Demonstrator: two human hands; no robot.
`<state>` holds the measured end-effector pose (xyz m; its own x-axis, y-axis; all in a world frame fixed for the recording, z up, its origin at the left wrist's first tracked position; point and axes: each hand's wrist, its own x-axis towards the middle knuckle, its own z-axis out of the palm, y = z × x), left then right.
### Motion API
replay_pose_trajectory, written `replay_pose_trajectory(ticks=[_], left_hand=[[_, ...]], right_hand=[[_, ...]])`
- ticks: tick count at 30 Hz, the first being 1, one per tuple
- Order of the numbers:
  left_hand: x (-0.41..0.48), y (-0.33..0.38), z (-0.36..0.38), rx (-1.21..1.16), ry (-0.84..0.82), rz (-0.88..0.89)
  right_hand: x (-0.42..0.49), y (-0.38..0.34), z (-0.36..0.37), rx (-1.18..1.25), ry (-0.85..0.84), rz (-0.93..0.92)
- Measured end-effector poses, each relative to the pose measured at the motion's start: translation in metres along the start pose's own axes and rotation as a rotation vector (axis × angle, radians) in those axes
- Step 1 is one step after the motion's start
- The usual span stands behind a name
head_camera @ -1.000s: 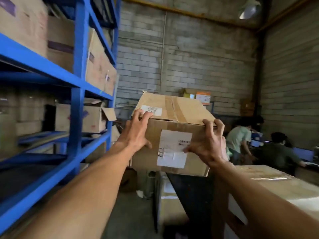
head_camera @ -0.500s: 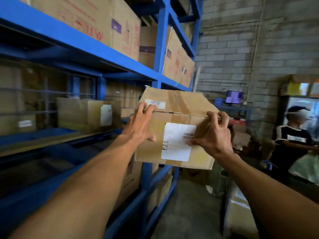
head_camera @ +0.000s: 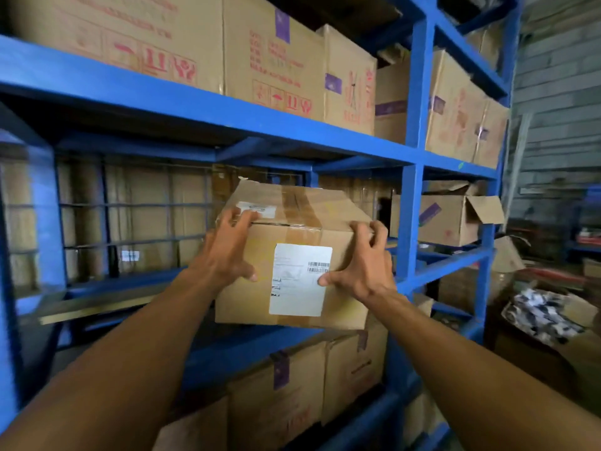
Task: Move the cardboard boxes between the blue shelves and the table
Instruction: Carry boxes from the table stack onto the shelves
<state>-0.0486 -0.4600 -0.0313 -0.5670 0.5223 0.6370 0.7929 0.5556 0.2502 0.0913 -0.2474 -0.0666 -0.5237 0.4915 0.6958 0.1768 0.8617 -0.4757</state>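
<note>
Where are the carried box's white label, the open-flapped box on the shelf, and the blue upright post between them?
white label (head_camera: 299, 288), head view, sticker's middle, on the carried box (head_camera: 244, 304).
open-flapped box (head_camera: 455, 222), head view, its front face.
blue upright post (head_camera: 409, 216), head view, stretch between two shelf levels.

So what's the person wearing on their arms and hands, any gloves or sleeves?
Nothing that shows. The left hand and right hand are bare: no gloves, rings or watch in view. The left forearm and right forearm are bare too, to the picture's edge; no sleeve shows.
</note>
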Motion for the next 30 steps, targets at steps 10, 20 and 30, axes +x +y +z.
replay_pose_trajectory(ticks=[10,20,30], left_hand=[[0.03,-0.099,-0.006,0.146,0.041,-0.153],[0.068,-0.125,0.049,0.191,0.039,-0.267],[0.143,-0.102,0.127,0.215,0.025,-0.362]], right_hand=[[0.072,-0.043,0.117,0.096,-0.156,-0.103],[0.131,-0.01,0.193,0.104,-0.249,-0.141],[0.215,0.079,0.232,0.163,-0.304,-0.238]])
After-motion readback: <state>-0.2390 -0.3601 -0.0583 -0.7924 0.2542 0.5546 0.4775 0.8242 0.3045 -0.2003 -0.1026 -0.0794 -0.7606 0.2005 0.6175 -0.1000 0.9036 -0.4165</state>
